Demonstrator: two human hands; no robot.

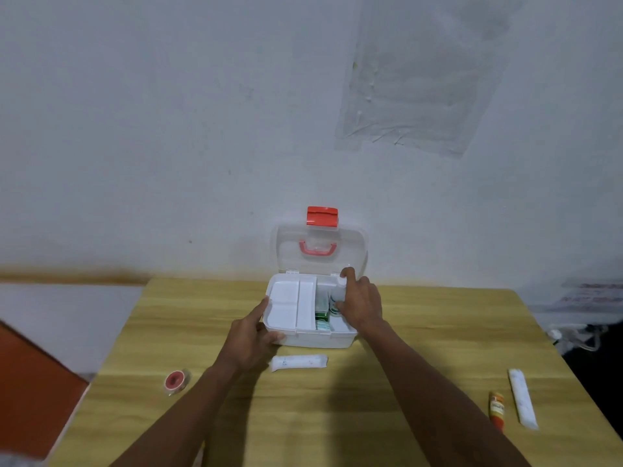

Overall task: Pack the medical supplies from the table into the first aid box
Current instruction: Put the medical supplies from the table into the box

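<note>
White first aid box (337,339) — lid up, red latch — holding green packets (322,319).

The right hand (360,301) covers most of a small white plastic bottle (338,291) inside the open white plastic first aid box (312,338); only its cap and a strip of green-marked label show, the print too small to read. A green-and-white carton (322,320) deeper in the box is mostly hidden beneath the white inner tray (292,306). The left hand (251,338) hides the box's near left corner. The right forearm cuts across the lower end of an orange-red tube (496,407), its lettering illegible. The faint markings on two white wrapped gauze rolls (298,362) (522,397) are blurred. A reddish-brown surface (30,392) runs off the left edge.
</note>
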